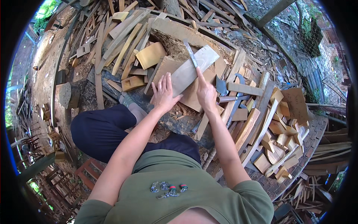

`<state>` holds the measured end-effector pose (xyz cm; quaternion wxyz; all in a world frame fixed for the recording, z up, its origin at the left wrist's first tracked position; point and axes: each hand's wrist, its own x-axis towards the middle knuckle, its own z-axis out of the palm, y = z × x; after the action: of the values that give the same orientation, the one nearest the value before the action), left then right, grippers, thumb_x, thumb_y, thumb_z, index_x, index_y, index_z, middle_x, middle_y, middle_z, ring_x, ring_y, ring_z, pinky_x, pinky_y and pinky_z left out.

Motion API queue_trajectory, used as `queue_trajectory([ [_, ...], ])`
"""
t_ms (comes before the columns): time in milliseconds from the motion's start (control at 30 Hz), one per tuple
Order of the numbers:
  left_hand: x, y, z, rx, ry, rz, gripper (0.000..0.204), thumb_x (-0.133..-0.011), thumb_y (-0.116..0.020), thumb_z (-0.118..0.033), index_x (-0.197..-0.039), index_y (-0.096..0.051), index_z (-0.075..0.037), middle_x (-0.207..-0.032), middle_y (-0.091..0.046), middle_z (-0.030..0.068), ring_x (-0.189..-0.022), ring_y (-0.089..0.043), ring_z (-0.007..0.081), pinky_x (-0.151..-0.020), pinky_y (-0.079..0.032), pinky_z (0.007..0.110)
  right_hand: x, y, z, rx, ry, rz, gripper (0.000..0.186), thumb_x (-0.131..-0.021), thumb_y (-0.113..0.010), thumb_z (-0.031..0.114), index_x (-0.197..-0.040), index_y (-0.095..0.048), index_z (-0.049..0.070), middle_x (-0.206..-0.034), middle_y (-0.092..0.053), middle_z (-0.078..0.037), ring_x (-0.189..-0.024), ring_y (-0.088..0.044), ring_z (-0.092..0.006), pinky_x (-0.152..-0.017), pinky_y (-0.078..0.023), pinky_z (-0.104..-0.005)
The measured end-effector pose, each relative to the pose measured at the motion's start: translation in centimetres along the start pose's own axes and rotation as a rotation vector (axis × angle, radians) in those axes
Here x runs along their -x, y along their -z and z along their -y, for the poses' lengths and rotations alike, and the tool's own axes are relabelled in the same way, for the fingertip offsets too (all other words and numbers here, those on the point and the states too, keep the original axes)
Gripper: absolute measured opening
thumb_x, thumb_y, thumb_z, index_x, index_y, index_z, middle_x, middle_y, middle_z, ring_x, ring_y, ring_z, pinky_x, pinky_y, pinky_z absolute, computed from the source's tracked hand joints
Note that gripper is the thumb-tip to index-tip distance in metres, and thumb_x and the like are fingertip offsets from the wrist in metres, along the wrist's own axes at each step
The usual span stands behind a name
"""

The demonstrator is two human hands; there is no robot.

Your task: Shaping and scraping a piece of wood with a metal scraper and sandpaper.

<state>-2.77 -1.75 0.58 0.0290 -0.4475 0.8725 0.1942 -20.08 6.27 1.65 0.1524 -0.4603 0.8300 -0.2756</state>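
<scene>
A pale, flat wooden board (186,76) lies slantwise in front of me, over a brown flat piece (192,98). My left hand (164,93) rests at the board's near left end, fingers spread and thumb along its lower edge. My right hand (206,93) is closed round a tool with a narrow metal blade (190,52). Its index finger stretches along the blade, which crosses the board's top and points away from me. The tool's handle is hidden in my hand, so its exact kind is unclear.
A rough timber block (182,33) stands behind the board. A hatchet-like tool (221,86) with a wooden handle lies beside my right hand. Wood offcuts (278,149) are heaped at the right, long strips (123,41) at the far left. My bent knee (93,125) is at the left.
</scene>
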Motion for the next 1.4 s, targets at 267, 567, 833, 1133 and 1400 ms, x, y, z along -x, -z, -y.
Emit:
queue_trajectory([
  [267, -0.1, 0.1, 0.3, 0.013, -0.009, -0.04, 0.11, -0.077, -0.076, -0.044, -0.153, -0.007, -0.004, -0.157, -0.023, 0.013, -0.145, -0.022, 0.0302, -0.115, -0.011, 0.064, -4.8, -1.5, -2.8, 0.042, -0.132, -0.211, 0.053, -0.094, -0.048, 0.015, -0.144, -0.045, 0.032, -0.071, -0.064, -0.026, -0.067, -0.066, -0.0421, -0.058, -0.051, -0.0536],
  [567, -0.1, 0.5, 0.1, 0.033, -0.01, -0.048, 0.107, -0.078, -0.075, -0.04, -0.154, -0.007, -0.005, -0.158, -0.021, 0.0131, -0.146, -0.02, 0.0306, -0.116, -0.01, 0.064, -4.9, 0.3, -2.5, 0.07, -0.107, -0.155, 0.053, -0.095, -0.049, 0.015, -0.145, -0.044, 0.031, -0.078, -0.066, -0.024, -0.069, -0.067, -0.0413, -0.056, -0.052, -0.0516],
  [833, -0.1, 0.3, -0.5, 0.02, 0.025, 0.009, 0.108, -0.078, -0.076, -0.039, -0.153, -0.007, -0.005, -0.159, -0.019, 0.012, -0.147, -0.017, 0.0288, -0.116, -0.009, 0.063, 1.0, -1.6, -0.7, 0.014, 0.096, -0.104, 0.053, -0.095, -0.048, 0.014, -0.145, -0.043, 0.03, -0.077, -0.064, -0.027, -0.067, -0.066, -0.0421, -0.056, -0.051, -0.0509],
  [1133, -0.4, 0.5, -0.1, 0.039, 0.027, 0.018, 0.108, -0.078, -0.076, -0.039, -0.154, -0.007, -0.006, -0.16, -0.017, 0.0109, -0.147, -0.017, 0.0282, -0.117, -0.008, 0.063, -1.3, -1.4, -1.6, 0.03, 0.0, -0.079, 0.053, -0.096, -0.048, 0.018, -0.147, -0.04, 0.032, -0.078, -0.067, -0.022, -0.068, -0.066, -0.0417, -0.056, -0.051, -0.0514],
  [1400, -0.3, 0.8, 0.3, 0.051, 0.007, 0.009, 0.11, -0.076, -0.077, -0.039, -0.154, -0.007, -0.006, -0.161, -0.016, 0.011, -0.148, -0.015, 0.0291, -0.116, -0.01, 0.064, -7.1, 1.2, -7.1, 0.055, -0.421, -0.185, 0.047, -0.098, -0.043, 0.022, -0.144, -0.042, 0.034, -0.087, -0.067, -0.027, -0.079, -0.067, -0.0448, -0.07, -0.051, -0.0539],
])
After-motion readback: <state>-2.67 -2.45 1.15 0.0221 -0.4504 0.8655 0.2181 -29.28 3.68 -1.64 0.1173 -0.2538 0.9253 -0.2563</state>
